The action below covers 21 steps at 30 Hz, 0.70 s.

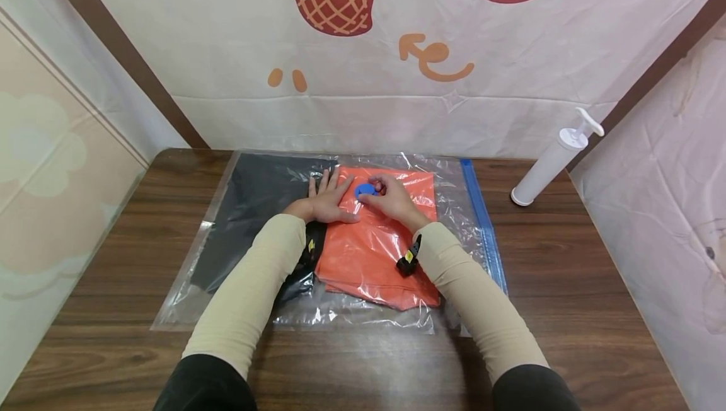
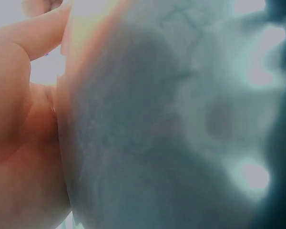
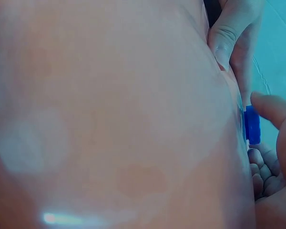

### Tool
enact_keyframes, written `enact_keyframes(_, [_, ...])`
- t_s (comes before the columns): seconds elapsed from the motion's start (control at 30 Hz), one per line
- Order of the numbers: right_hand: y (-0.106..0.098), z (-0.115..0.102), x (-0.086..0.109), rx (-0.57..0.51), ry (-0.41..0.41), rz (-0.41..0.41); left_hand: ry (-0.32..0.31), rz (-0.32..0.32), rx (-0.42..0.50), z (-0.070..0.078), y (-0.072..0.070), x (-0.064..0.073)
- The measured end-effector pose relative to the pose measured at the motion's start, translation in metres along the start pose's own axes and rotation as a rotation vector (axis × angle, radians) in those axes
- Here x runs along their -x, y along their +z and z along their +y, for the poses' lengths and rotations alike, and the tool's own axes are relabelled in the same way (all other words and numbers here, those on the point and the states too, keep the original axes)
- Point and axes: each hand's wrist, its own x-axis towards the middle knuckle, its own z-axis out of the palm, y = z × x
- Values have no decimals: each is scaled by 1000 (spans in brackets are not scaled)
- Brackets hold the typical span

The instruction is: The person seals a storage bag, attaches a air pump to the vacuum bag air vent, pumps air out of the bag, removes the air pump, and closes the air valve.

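A clear plastic vacuum bag lies flat on the table, with a folded black cloth and a folded orange cloth inside. On its upper face, over the orange cloth, sits a round blue valve cap. My left hand rests on the bag left of the cap, fingers spread. My right hand has its thumb and curled fingers at the edges of the cap, pinching it; the right wrist view shows the thumb against the blue cap. Blurred dark plastic fills most of the left wrist view.
A white hand pump with a T-shaped handle stands at the table's back right. The bag's blue zip strip runs along its right edge. Printed cloth hangs behind and at both sides of the brown wooden table.
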Motion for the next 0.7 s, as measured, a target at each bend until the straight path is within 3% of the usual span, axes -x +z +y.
enact_keyframes(0.37, [0,1,-1,36,-33,5,13,10,18,-2,1,0])
enact_keyframes(0.7, [1,0,1,6,-5,20,8,10,13,-5,1,-3])
